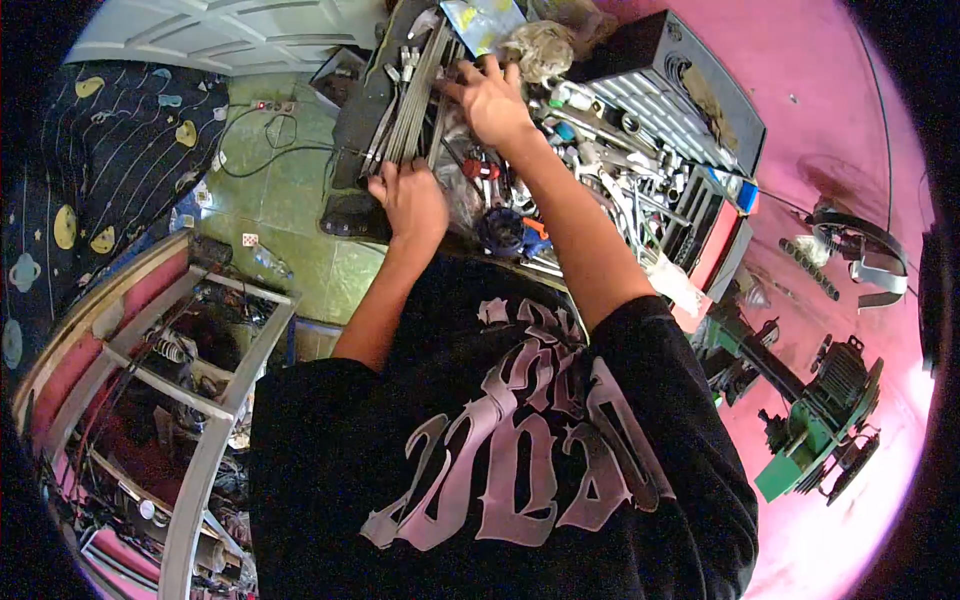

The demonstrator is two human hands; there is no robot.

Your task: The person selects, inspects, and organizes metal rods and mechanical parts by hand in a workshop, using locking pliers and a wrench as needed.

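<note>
Head view shows rods [415, 102] left of the tools [622, 195], my left hand [415, 207] bent at their near end, my right hand [494, 108] spread farther along, whether gripping I can't tell; probably stiff, slippery, best held mid-length.

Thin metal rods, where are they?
The thin metal rods lie upper left of centre in the head view, left hand at their lower end, right hand beside them.

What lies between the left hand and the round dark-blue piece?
In the head view, crumpled clear plastic lies between the left hand and the round dark-blue piece.
</note>
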